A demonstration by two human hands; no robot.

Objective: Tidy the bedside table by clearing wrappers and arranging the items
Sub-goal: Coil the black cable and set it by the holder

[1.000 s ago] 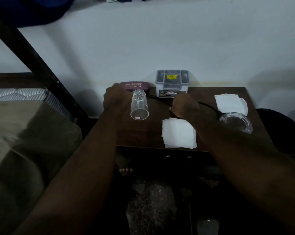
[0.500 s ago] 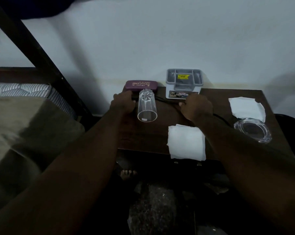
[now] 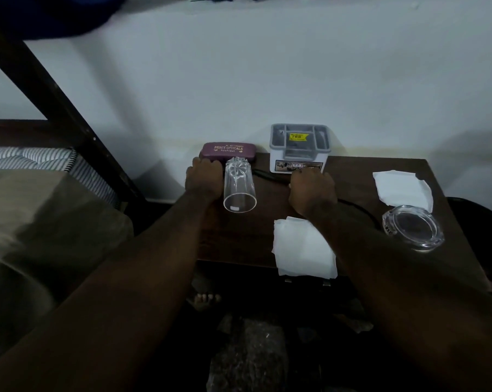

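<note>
On the dark wooden bedside table (image 3: 239,239) a maroon glasses case (image 3: 228,150) lies at the back left. A clear glass tumbler (image 3: 239,185) stands just in front of it. My left hand (image 3: 203,176) rests left of the tumbler, fingertips at the case's front edge; what they hold is hidden. A grey organizer box (image 3: 298,147) stands at the back centre. My right hand (image 3: 311,189) lies in front of it, fingers curled over a black cable (image 3: 270,176). Two white tissues lie on the table, one at the front (image 3: 304,250) and one at the right (image 3: 400,188).
A clear glass ashtray (image 3: 413,229) sits near the right edge, overlapping the right tissue. A bed with a striped mattress (image 3: 41,162) and a dark slanted frame stands to the left. A white wall is right behind the table. Bare toes show under the table's front.
Both hands have moved toward the back of the table, the left up to the glasses case and the right up to the organizer box. Tumbler, tissues and ashtray stay in place.
</note>
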